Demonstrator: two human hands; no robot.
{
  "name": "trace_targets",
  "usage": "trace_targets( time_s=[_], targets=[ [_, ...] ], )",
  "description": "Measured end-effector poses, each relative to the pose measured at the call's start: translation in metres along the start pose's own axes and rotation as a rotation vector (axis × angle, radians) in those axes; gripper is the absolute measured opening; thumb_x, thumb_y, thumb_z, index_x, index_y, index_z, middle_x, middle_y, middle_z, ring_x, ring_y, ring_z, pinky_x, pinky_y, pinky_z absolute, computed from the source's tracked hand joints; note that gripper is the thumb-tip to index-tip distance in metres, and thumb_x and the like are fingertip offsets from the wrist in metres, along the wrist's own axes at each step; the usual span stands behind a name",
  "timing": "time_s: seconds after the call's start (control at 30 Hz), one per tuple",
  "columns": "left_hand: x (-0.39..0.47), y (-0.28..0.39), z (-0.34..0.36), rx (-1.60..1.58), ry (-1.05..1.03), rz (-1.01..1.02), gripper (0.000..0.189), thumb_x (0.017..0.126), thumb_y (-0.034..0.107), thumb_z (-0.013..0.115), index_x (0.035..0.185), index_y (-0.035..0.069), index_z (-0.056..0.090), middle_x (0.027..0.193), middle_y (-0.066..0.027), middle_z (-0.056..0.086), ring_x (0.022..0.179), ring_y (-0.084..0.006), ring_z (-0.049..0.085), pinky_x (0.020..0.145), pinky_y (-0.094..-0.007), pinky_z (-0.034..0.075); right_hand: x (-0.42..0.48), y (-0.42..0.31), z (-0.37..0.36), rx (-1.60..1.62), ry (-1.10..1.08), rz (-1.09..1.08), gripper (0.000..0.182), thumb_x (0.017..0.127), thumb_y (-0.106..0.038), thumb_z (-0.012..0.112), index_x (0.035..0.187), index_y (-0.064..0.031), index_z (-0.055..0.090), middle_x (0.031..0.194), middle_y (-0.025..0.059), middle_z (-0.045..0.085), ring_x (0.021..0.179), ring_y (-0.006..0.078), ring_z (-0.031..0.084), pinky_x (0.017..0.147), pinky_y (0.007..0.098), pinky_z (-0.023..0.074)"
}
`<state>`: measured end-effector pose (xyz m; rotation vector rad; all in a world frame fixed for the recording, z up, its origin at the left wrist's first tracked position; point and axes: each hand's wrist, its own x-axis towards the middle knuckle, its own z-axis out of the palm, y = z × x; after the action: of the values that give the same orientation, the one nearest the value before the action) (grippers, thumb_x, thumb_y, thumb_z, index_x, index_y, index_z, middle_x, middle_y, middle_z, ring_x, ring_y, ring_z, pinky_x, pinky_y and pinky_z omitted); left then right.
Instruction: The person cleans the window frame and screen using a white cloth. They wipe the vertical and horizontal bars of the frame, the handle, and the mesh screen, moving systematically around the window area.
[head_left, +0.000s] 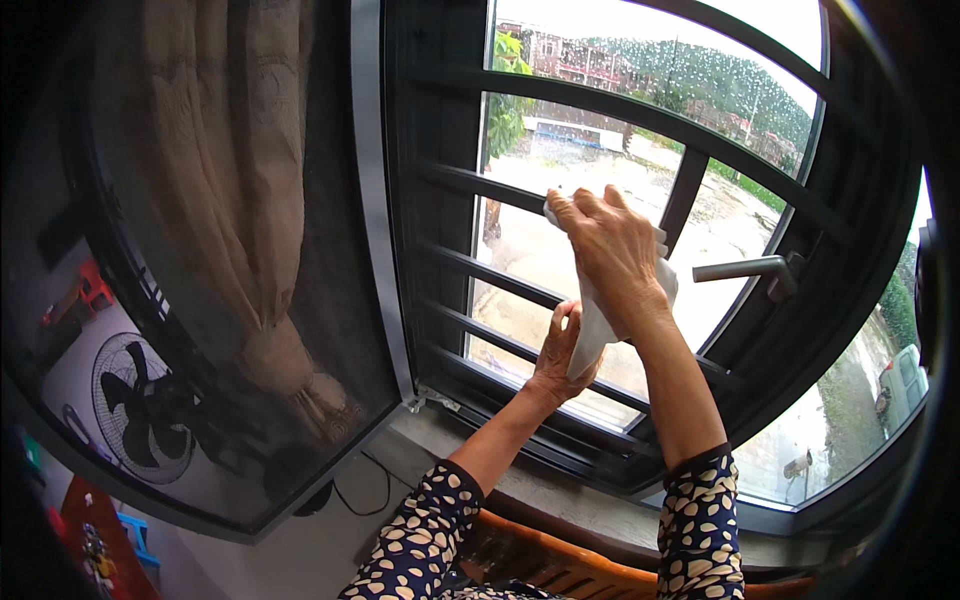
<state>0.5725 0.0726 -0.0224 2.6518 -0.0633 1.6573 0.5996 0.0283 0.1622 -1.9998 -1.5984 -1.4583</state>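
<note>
My right hand (611, 244) is closed around a white cloth (592, 337), pressed to a dark metal bar (517, 191) across the window. The cloth hangs below the palm and covers part of my left hand (559, 360). That hand is lower down, its bent fingertips at another bar (499, 285). Whether it grips the bar or the cloth cannot be made out. Behind the bars, the window glass (630, 71) is dotted with water drops. To the right of my right hand, a grey lever handle (746, 270) sticks out from the dark frame.
A dark-framed panel (375, 225) stands swung out at the left; a knotted beige curtain (277, 352) and a fan (142, 409) show through or in it. Below are the sill (420, 435) and an orange-brown wooden seat (555, 559). A black cable (386, 487) hangs nearby.
</note>
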Motion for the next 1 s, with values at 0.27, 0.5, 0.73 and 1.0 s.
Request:
trace_targets(
  time_s=[0.27,0.5,0.73,1.0],
  targets=[
    [0.001,-0.039,-0.031,-0.388,0.014,-0.191,0.045,0.073,0.007,0.072,0.112,0.000,0.051,0.099,-0.0149,0.053,0.101,-0.0340,0.051,0.089,-0.0431,0.040,0.010,0.006,0.008,0.151,-0.024,0.042,0.037,0.075,-0.004,0.070,0.107,-0.0221,0.070,0.100,-0.0027,0.069,0.084,0.0183,0.062,0.068,0.0329,0.0560],
    [-0.017,-0.143,-0.082,0.098,0.085,-0.334,0.066,0.079,0.013,0.071,0.136,0.003,0.039,0.132,-0.0200,0.040,0.125,-0.0396,0.039,0.104,-0.0508,0.029,0.019,-0.012,0.024,0.162,0.050,0.129,0.033,0.074,-0.008,0.072,0.104,-0.0228,0.071,0.099,-0.0042,0.069,0.082,0.0162,0.060,0.064,0.0304,0.0544],
    [-0.018,-0.170,-0.088,0.084,0.026,-0.229,0.057,0.077,0.011,0.071,0.130,0.004,0.049,0.125,-0.0157,0.047,0.118,-0.0373,0.047,0.101,-0.0477,0.039,0.054,-0.044,0.051,0.115,0.060,0.074,0.033,0.075,-0.007,0.071,0.106,-0.0204,0.071,0.100,-0.0055,0.068,0.085,0.0165,0.059,0.060,0.0283,0.0542],
    [-0.023,-0.181,-0.087,0.025,0.011,-0.185,0.062,0.076,0.009,0.070,0.133,0.005,0.044,0.126,-0.0165,0.045,0.119,-0.0397,0.045,0.102,-0.0493,0.038,0.080,-0.069,0.073,0.137,0.198,0.003,0.028,0.074,-0.004,0.068,0.099,-0.0163,0.070,0.096,-0.0052,0.065,0.082,0.0172,0.057,0.052,0.0296,0.0530]
  ],
)
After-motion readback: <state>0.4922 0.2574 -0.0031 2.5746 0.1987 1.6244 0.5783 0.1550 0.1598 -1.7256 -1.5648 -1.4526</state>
